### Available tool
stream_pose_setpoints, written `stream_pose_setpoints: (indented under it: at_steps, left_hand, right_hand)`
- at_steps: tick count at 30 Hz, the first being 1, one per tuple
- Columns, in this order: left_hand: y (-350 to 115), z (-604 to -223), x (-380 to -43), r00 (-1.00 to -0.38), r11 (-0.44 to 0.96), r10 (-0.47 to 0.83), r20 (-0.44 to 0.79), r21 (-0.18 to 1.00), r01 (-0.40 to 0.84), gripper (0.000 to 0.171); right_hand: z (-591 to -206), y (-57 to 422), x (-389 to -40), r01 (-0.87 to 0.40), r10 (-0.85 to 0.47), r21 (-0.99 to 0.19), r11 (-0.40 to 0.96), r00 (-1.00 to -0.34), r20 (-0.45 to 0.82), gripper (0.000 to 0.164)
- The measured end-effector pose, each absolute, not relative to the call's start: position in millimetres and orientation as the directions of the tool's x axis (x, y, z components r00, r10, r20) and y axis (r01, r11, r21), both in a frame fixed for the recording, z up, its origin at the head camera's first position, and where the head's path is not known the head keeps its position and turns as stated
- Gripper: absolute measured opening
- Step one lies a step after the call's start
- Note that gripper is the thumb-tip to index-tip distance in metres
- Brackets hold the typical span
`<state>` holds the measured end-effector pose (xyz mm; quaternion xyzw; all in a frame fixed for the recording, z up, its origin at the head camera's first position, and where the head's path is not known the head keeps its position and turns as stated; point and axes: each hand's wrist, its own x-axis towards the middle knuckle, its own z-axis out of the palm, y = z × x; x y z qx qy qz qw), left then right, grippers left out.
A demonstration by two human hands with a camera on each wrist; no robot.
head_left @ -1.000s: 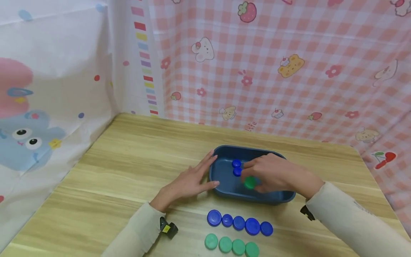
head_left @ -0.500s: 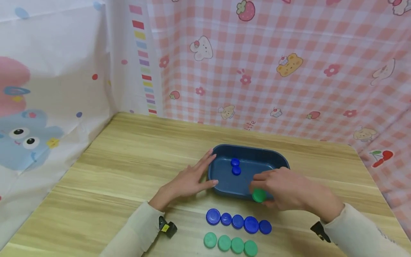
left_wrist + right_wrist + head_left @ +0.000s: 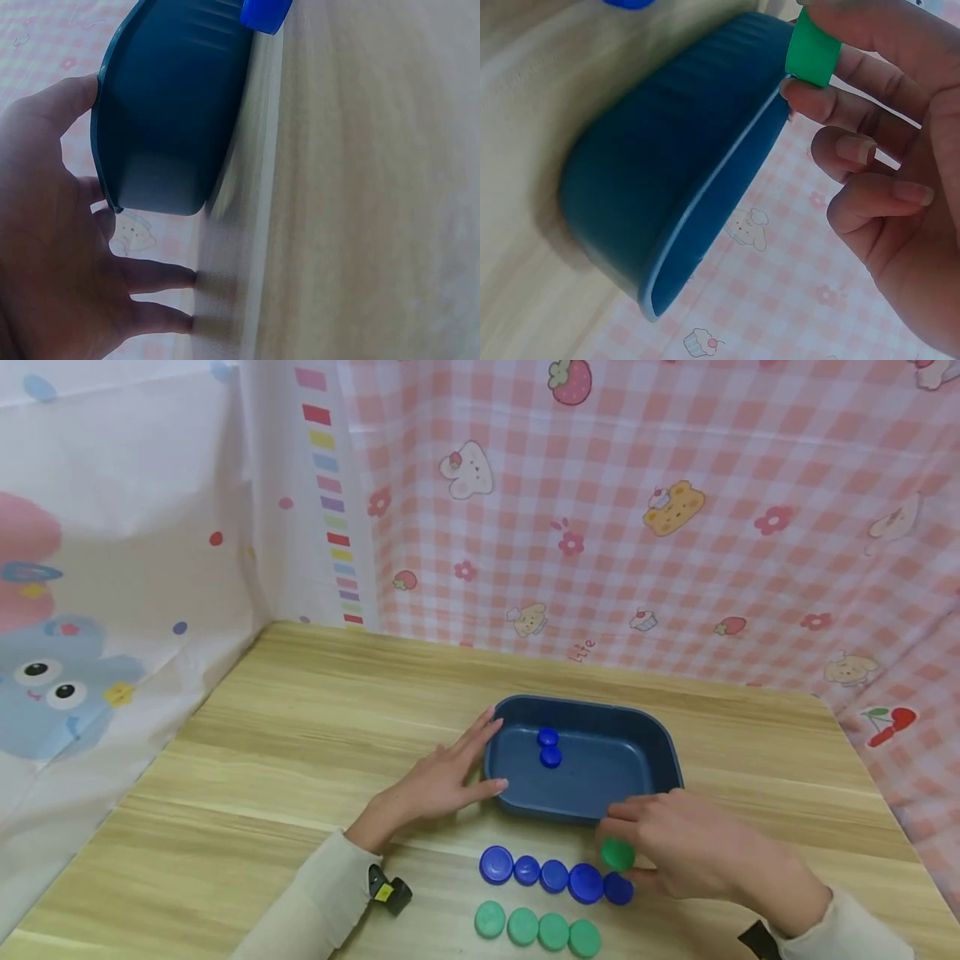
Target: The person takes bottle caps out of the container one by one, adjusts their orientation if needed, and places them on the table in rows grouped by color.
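Observation:
My right hand [image 3: 682,843] pinches a green bottle cap [image 3: 618,855] between thumb and fingers, outside the dark blue tub [image 3: 600,772] and over the right end of a row of blue caps. The right wrist view shows the green cap [image 3: 814,49] on edge between the fingertips. My left hand [image 3: 435,787] touches the tub's left end with fingers spread; in the left wrist view the thumb meets the rim [image 3: 96,142]. Inside the tub lie two blue caps, an upper one [image 3: 547,737] and a lower one [image 3: 551,756].
In front of the tub, several blue caps [image 3: 554,877] lie in a row on the wooden table [image 3: 315,718]. Nearer me is a row of several green caps [image 3: 522,927]. A pink checked cloth [image 3: 600,527] hangs behind the table.
My right hand has lifted the green cap out of the tub and carried it toward me, over the blue row. The left hand stays at the tub.

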<state>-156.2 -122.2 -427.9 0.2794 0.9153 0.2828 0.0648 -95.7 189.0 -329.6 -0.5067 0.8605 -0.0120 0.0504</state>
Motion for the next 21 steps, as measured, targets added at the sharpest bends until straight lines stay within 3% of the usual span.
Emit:
stream_pose_setpoints:
  at_steps: [10, 15, 21]
  left_hand:
    - [-122.5, -427.9, -155.9, -0.833, 0.679, 0.551, 0.052, 0.552, 0.484, 0.081]
    - [-121.7, -426.9, -155.1, -0.831, 0.676, 0.555, 0.040, 0.561, 0.478, 0.081]
    - [-121.4, -426.0, -155.6, -0.832, 0.675, 0.554, 0.038, 0.565, 0.475, 0.082]
  right_hand:
    - [-344.7, 192.6, -76.0, -0.829, -0.848, -0.179, 0.530, -0.516, -0.125, 0.028]
    - [-355.9, 195.5, -67.7, -0.830, -0.854, -0.209, 0.517, -0.515, -0.070, 0.025]
    - [-363.7, 196.6, -58.8, -0.729, -0.800, -0.335, 0.597, -0.569, -0.188, 0.021]
